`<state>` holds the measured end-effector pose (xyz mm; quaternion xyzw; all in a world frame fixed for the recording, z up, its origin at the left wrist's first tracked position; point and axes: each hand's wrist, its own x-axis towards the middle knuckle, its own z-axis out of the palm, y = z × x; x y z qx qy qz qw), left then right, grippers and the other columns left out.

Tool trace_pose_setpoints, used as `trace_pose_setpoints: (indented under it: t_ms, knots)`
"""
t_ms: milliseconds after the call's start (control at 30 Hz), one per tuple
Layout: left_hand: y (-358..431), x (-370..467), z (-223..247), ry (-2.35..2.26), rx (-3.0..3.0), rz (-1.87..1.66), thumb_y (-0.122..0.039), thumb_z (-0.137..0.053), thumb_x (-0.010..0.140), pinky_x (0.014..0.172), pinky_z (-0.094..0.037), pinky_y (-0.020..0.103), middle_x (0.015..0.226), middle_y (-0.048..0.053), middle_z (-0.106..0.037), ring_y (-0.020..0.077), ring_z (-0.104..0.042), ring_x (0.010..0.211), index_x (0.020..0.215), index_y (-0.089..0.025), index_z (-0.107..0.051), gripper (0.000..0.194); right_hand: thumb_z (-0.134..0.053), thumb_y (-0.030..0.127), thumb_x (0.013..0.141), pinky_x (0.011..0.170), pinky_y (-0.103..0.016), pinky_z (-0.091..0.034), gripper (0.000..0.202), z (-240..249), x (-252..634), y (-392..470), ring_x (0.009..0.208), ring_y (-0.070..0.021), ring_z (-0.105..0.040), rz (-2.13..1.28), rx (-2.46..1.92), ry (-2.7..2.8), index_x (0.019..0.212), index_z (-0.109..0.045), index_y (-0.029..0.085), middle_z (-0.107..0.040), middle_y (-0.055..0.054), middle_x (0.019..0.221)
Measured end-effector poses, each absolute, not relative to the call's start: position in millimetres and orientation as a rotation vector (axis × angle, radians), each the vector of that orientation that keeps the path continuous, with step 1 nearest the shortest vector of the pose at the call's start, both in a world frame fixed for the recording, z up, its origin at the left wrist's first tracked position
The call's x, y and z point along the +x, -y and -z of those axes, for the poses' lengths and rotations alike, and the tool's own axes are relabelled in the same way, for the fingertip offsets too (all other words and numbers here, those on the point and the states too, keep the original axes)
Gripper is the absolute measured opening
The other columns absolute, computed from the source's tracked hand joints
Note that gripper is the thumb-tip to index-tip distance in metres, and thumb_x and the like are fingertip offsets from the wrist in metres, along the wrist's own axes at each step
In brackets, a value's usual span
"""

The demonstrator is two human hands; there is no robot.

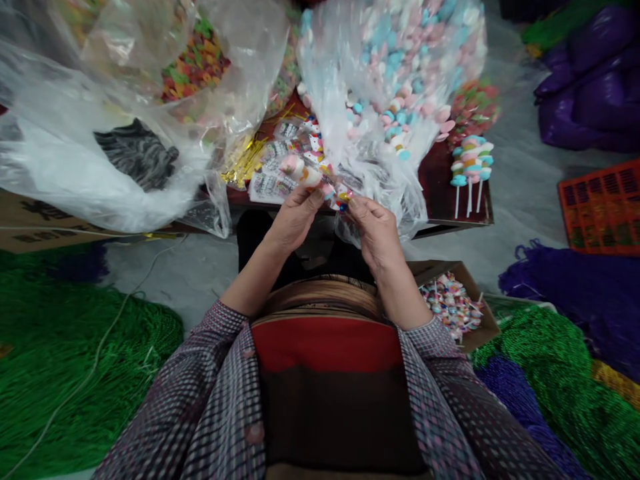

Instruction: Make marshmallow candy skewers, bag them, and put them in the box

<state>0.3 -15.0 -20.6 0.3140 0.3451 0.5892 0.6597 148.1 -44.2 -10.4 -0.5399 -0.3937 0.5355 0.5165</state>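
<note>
Just over the table's front edge, a marshmallow skewer (309, 175) in pink, white and orange lies across my two hands. My left hand (296, 220) pinches it from below, thumb and fingers closed near its right part. The fingertips of my right hand (374, 227) are closed on a small colourful patterned end (343, 196) with red, yellow and blue spots. Whether that end is wrapper or candy is too blurred to tell. Behind the skewer lie printed clear packets (273, 179) and a bunch of gold twist ties (244, 160).
Plastic bags of marshmallows (425, 40) and gummy candy (195, 67) cover the dark red table (440, 177). Finished-looking marshmallow sticks (471, 163) lie at its right corner. A cardboard box (487, 327) of wrapped candies stands by my right elbow. Green strands (85, 360) and an orange crate (603, 207) are on the floor.
</note>
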Motion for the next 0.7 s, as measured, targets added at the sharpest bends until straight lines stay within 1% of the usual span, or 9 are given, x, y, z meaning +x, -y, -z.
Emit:
trace_pose_setpoints:
  t_ms: [100,200,267,333,400,433,500,600,700]
  knots:
    - [16.2,2.7,22.4,-0.787,0.743,-1.332,-0.045,-0.088,0.077,0.103,-0.055,0.038,0.101,-0.001,-0.076,0.0194,-0.071,0.112,0.088,-0.025,-0.074,0.027,-0.086,0.063,0.065,0.075,-0.031,-0.055,0.043,9.1,145.1,44.6,0.076,-0.0142,-0.061,-1.320,-1.262,0.894,0.079,-0.071,0.026,-0.069,0.001,0.081]
    - [18.5,6.4,22.9,-0.790,0.719,-1.315,-0.053,-0.081,0.083,0.099,-0.057,0.040,0.105,0.002,-0.078,0.0212,-0.073,0.111,0.091,-0.026,-0.072,0.029,-0.084,0.055,0.072,0.082,-0.031,-0.057,0.035,9.1,141.0,48.4,0.081,-0.0142,-0.064,-1.323,-1.195,0.871,0.077,-0.066,0.025,-0.070,0.002,0.082]
    - [19.1,7.7,22.9,-0.781,0.683,-1.304,-0.052,-0.075,0.089,0.097,-0.058,0.040,0.108,0.003,-0.078,0.0220,-0.073,0.112,0.094,-0.026,-0.070,0.027,-0.080,0.052,0.077,0.085,-0.031,-0.058,0.031,9.9,139.6,51.8,0.086,-0.0147,-0.066,-1.351,-1.165,0.888,0.079,-0.066,0.025,-0.072,0.001,0.088]
    - [17.6,6.9,22.2,-0.785,0.674,-1.295,-0.050,-0.070,0.093,0.095,-0.058,0.040,0.107,0.004,-0.077,0.0229,-0.072,0.113,0.094,-0.026,-0.069,0.025,-0.077,0.054,0.080,0.080,-0.030,-0.059,0.031,10.6,140.2,54.8,0.089,-0.0151,-0.067,-1.379,-1.176,0.921,0.086,-0.067,0.025,-0.074,0.000,0.095]
    - [13.9,4.2,20.2,-0.812,0.690,-1.299,-0.050,-0.067,0.095,0.092,-0.059,0.039,0.104,0.004,-0.076,0.0235,-0.072,0.115,0.093,-0.025,-0.067,0.025,-0.078,0.059,0.078,0.070,-0.027,-0.058,0.038,10.7,142.5,57.3,0.085,-0.0140,-0.068,-1.396,-1.203,0.954,0.095,-0.070,0.026,-0.075,-0.001,0.099]
    - [11.7,2.7,18.7,-0.830,0.703,-1.312,-0.050,-0.066,0.096,0.091,-0.059,0.038,0.103,0.004,-0.075,0.0235,-0.072,0.114,0.093,-0.024,-0.067,0.026,-0.079,0.060,0.077,0.064,-0.025,-0.056,0.043,10.4,143.9,58.5,0.079,-0.0130,-0.068,-1.422,-1.213,0.982,0.100,-0.070,0.026,-0.075,0.000,0.097]
    - [8.0,0.9,15.1,-0.870,0.733,-1.353,-0.053,-0.065,0.096,0.089,-0.059,0.037,0.100,0.003,-0.074,0.0229,-0.073,0.112,0.095,-0.025,-0.068,0.028,-0.082,0.062,0.073,0.054,-0.023,-0.050,0.050,9.6,146.0,60.9,0.063,-0.0102,-0.064,-1.508,-1.235,1.054,0.105,-0.072,0.024,-0.074,0.002,0.081]
    - [7.9,2.3,11.8,-0.887,0.788,-1.390,-0.058,-0.065,0.094,0.085,-0.058,0.036,0.096,0.002,-0.074,0.0208,-0.073,0.105,0.099,-0.026,-0.070,0.033,-0.082,0.063,0.073,0.045,-0.021,-0.042,0.048,8.2,146.4,63.8,0.044,-0.0066,-0.051,-1.561,-1.274,1.089,0.093,-0.075,0.020,-0.064,0.006,0.058]
    - [14.3,5.0,13.6,-0.849,0.859,-1.330,-0.063,-0.075,0.084,0.083,-0.056,0.031,0.088,-0.001,-0.071,0.0142,-0.069,0.087,0.095,-0.025,-0.071,0.040,-0.080,0.065,0.075,0.042,-0.021,-0.040,0.047,7.9,144.5,64.8,0.041,-0.0068,-0.050,-1.552,-1.261,1.044,0.087,-0.074,0.020,-0.064,0.006,0.055]
